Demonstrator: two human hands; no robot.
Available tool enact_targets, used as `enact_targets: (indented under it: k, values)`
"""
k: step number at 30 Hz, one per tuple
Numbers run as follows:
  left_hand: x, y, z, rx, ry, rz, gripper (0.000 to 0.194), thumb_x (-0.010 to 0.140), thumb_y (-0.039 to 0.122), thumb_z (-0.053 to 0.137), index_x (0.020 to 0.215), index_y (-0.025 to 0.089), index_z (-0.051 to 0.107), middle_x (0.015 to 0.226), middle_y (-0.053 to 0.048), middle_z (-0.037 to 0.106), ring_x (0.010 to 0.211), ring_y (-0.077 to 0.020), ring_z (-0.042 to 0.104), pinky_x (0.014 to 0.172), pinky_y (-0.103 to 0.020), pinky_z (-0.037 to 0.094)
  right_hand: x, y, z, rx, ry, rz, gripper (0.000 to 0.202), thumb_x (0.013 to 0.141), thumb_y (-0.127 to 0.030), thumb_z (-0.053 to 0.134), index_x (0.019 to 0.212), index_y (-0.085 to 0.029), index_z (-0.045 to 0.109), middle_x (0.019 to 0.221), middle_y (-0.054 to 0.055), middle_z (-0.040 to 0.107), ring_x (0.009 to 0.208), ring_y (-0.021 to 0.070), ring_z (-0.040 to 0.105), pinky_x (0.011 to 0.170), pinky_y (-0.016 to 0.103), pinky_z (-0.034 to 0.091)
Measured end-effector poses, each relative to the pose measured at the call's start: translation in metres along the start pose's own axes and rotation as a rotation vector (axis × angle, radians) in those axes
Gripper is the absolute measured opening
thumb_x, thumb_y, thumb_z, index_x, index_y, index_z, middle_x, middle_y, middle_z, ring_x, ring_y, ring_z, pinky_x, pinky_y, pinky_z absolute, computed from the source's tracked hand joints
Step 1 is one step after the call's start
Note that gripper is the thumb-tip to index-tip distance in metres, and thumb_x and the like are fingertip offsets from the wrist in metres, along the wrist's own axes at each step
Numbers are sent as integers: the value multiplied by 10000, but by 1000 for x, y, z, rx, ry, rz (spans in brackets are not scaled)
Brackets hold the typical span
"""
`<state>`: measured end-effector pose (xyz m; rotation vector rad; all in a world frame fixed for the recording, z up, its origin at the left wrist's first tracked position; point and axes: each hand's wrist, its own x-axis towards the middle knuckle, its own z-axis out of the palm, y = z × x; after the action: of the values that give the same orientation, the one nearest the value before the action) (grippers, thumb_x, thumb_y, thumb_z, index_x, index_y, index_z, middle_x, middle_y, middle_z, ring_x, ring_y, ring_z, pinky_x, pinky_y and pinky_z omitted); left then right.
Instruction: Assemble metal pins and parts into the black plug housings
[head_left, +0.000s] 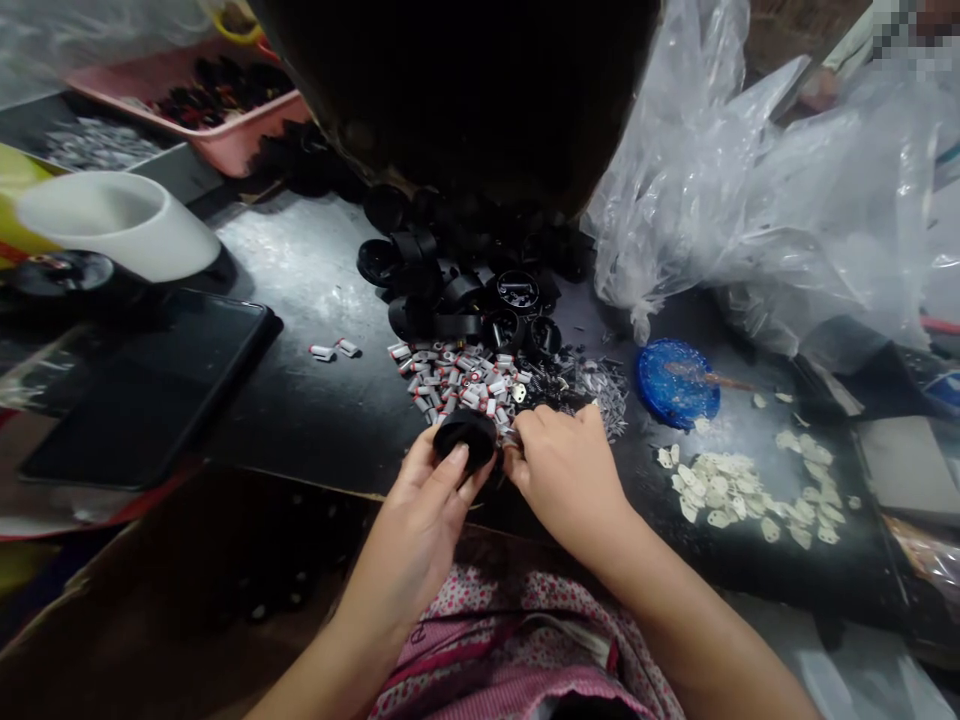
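- Black round cup (484, 425), where is it; quick?
- At the near edge of the dark tabletop (300, 410), roughly midway along; left hand (424, 505) grips it, thumb in the open mouth, other fingers wrapped around the outside; mouth tilts toward the wearer.
- Right hand (566, 465)?
- Just beside the cup, on its right; fingers curled in, thumb and fingertips close together by the cup's side; cannot tell whether they pinch anything, the hand covers it.
- Things around them?
- Grey-and-red cylinders (450, 385), heaped just beyond the cup; two loose cylinders (322, 353) lie apart, toward the left; silver screws (600, 385) spread beyond the right hand; more black cups (457, 325) pile up behind, toward the far edge.
- Right side of the surface?
- Pale flat pieces (720, 490), scattered toward the right edge; blue round lid (667, 400) farther from the near edge than most of them, a thin stick (724, 381) lying across it; clear plastic bag (675, 190) beyond that.
- Left end?
- Dark flat slab (150, 400) by the near edge; white tube (169, 235) behind it; pink tray (247, 130) at the back corner; done.
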<state>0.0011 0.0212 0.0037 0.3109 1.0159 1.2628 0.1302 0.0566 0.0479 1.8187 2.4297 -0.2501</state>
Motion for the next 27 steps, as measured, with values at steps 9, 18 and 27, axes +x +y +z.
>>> enact_targets:
  k: [9, 18, 27]
  values:
    - [-13, 2, -2, -29, -26, -79, 149, 890, 253, 672, 1036, 227, 694, 1058, -35, 742, 967, -181, 716, 899, -293, 589, -21, 11, 3, 375, 213, 33, 110, 896, -269, 607, 831, -185, 635, 806, 7, 712, 712, 174, 595, 776, 335, 305]
    - [-15, -7, -1, -93, -81, -271, 202, 842, 286, 722, 1025, 203, 737, 1111, -85, 759, 943, -229, 735, 867, -337, 612, -46, 24, 7, 618, 211, 13, 47, 894, -237, 645, 889, -214, 685, 823, -20, 704, 749, 148, 593, 758, 292, 328]
    - [7, -15, 20, -35, -102, -95, 176, 889, 214, 660, 1058, 211, 710, 1102, -56, 738, 1044, -203, 697, 944, -327, 573, -17, 54, 6, 72, 131, 258, 160, 966, -246, 527, 936, -160, 658, 945, 86, 725, 856, 243, 646, 784, 374, 309]
